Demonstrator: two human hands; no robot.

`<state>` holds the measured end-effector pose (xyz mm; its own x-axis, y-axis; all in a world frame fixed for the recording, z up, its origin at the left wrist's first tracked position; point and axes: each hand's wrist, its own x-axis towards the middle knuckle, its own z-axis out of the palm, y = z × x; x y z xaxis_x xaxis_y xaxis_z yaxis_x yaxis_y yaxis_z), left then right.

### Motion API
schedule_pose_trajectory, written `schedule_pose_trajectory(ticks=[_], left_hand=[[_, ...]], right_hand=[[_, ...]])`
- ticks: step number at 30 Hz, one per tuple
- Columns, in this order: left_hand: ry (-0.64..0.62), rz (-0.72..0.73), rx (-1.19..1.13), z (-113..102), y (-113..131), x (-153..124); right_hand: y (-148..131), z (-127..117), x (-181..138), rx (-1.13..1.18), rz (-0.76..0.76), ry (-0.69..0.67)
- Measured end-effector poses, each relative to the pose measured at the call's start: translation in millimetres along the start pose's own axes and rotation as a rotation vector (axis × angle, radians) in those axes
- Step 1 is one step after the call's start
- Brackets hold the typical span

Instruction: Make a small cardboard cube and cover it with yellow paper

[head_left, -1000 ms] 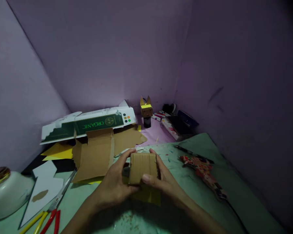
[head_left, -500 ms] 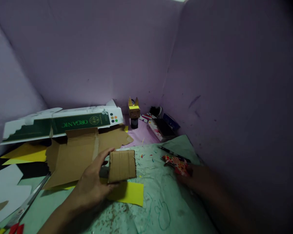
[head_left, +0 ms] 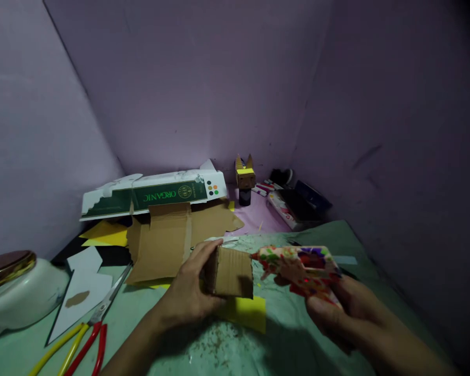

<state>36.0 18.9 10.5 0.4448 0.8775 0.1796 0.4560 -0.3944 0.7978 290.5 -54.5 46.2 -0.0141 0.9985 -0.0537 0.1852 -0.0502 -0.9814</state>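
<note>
My left hand (head_left: 190, 287) grips a small brown cardboard box (head_left: 234, 272) by its left side, above the green cloth. My right hand (head_left: 342, 316) is wrapped round the handle of a glue gun (head_left: 311, 263) with a colourful floral pattern. A small red light glows on its body. The nozzle points left and sits close to the box's upper right edge; whether it touches cannot be made out. Beneath the box lies a yellow paper piece (head_left: 246, 313), partly hidden by the box and my left hand.
Opened cardboard (head_left: 160, 245) and a green-and-white carton (head_left: 160, 196) lie behind. Scissors (head_left: 102, 310) and white paper cutouts (head_left: 86, 287) are at left, near a white pot (head_left: 35, 292). A cardboard figure (head_left: 245, 180) stands at the back, beside boxes (head_left: 293, 206).
My right hand has lifted the glue gun from the table and brought it left to the box. The box has turned slightly in my left hand. The view has shifted left.
</note>
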Motion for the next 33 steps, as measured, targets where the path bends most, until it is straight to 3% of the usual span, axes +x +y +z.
schedule_pose_trajectory(ticks=[5, 16, 25, 33], left_hand=[[0.045, 0.106, 0.134, 2.7, 0.7, -1.5], [0.145, 0.288, 0.263, 5.3, 3.1, -4.0], [0.126, 0.268, 0.247, 5.4, 8.1, -5.5], [0.143, 0.298, 0.275, 5.8, 8.8, -4.9]], right_hand=[[-20.5, 21.3, 0.4, 0.033, -0.023, -0.129], [-20.9, 31.7, 5.1, 0.108, 0.050, -0.218], [-19.2, 34.0, 6.1, 0.116, 0.044, -0.233], [2.1, 36.0, 4.9, 0.109, 0.091, -0.238]])
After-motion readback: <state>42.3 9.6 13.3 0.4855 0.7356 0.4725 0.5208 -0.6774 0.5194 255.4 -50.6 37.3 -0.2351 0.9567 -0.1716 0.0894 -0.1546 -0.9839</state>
